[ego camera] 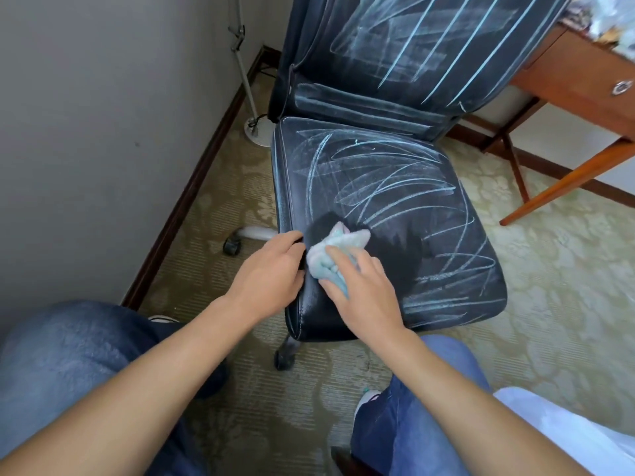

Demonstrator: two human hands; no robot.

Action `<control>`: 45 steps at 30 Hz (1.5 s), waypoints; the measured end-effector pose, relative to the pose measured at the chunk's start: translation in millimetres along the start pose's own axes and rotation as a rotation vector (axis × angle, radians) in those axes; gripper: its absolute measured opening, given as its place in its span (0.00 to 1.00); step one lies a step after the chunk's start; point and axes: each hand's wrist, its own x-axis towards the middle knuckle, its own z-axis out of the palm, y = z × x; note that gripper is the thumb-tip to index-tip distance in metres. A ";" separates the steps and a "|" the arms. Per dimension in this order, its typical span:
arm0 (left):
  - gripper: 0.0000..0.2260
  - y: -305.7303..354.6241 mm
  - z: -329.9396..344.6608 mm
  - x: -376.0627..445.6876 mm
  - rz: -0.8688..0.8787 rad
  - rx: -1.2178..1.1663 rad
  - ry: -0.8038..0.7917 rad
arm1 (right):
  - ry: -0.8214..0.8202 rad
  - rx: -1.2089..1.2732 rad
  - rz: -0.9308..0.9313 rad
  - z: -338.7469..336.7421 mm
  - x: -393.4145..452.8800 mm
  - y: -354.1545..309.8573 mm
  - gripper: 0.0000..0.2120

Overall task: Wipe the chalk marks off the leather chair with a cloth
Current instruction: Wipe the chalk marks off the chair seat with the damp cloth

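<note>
A black leather chair (395,187) stands in front of me, its seat and backrest covered in light blue chalk marks (388,176). A crumpled pale blue cloth (338,243) lies on the seat's near left part, where a dark patch around it bears no chalk. My right hand (364,290) holds the cloth and presses it onto the seat, fingers curled into it. My left hand (271,269) grips the seat's left edge, fingers curled over the rim.
A grey wall (103,132) with a dark skirting board runs along the left. A lamp stand's white base (256,132) sits behind the chair on the patterned carpet. A wooden desk (577,84) stands at the right. My knees in jeans fill the bottom corners.
</note>
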 end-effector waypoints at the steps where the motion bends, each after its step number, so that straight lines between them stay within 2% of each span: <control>1: 0.13 3.1 3.1 -2.8 0.008 0.005 0.018 | 0.021 -0.015 -0.011 -2.9 -2.9 -0.5 0.24; 3: 0.14 6.4 6.7 -4.6 0.022 0.047 0.023 | 0.077 -0.061 -0.055 -7.8 -1.4 3.8 0.19; 5: 0.20 5.8 6.8 -3.6 0.061 0.127 -0.001 | 0.145 -0.091 -0.102 -8.3 6.8 10.4 0.16; 9: 0.25 4.8 7.2 -7.9 0.039 0.130 0.025 | 0.027 0.010 -0.150 4.2 13.4 3.0 0.17; 13: 0.31 5.0 12.3 -11.6 -0.010 0.055 -0.036 | 0.068 -0.052 -0.104 8.6 5.9 4.2 0.20; 16: 0.39 3.7 6.4 -8.9 -0.017 0.086 -0.101 | 0.144 -0.051 -0.086 9.0 22.7 2.9 0.18; 19: 0.43 -0.1 5.9 -5.4 -0.012 0.106 -0.052 | 0.140 -0.087 -0.156 9.4 51.9 -2.6 0.13; 22: 0.43 -1.3 5.7 -0.1 0.006 0.113 0.013 | 0.133 -0.154 -0.204 6.9 88.4 2.5 0.12; 26: 0.42 -6.0 7.8 -1.7 0.014 0.164 0.029 | 0.093 -0.225 -0.096 6.2 147.8 0.6 0.06; 28: 0.42 -9.5 9.5 -3.5 0.005 0.173 0.042 | 0.070 -0.246 -0.105 7.3 157.7 -3.6 0.05; 31: 0.41 -9.3 6.7 -3.3 0.002 0.186 0.036 | 0.098 -0.252 -0.191 2.0 125.0 0.2 0.08; 34: 0.39 -3.2 2.4 -2.9 0.002 0.208 0.031 | 0.023 -0.237 -0.301 -8.1 72.7 3.3 0.11; 37: 0.34 6.2 6.6 -7.6 0.007 0.216 0.033 | 0.003 -0.249 -0.308 -12.3 62.9 4.4 0.11; 42: 0.36 4.4 11.8 -6.8 0.006 0.233 0.032 | 0.039 -0.349 -0.273 4.6 118.6 -4.1 0.08; 45: 0.37 0.3 9.7 -5.6 -0.001 0.242 0.035 | 0.013 -0.346 -0.165 4.6 170.4 -14.3 0.05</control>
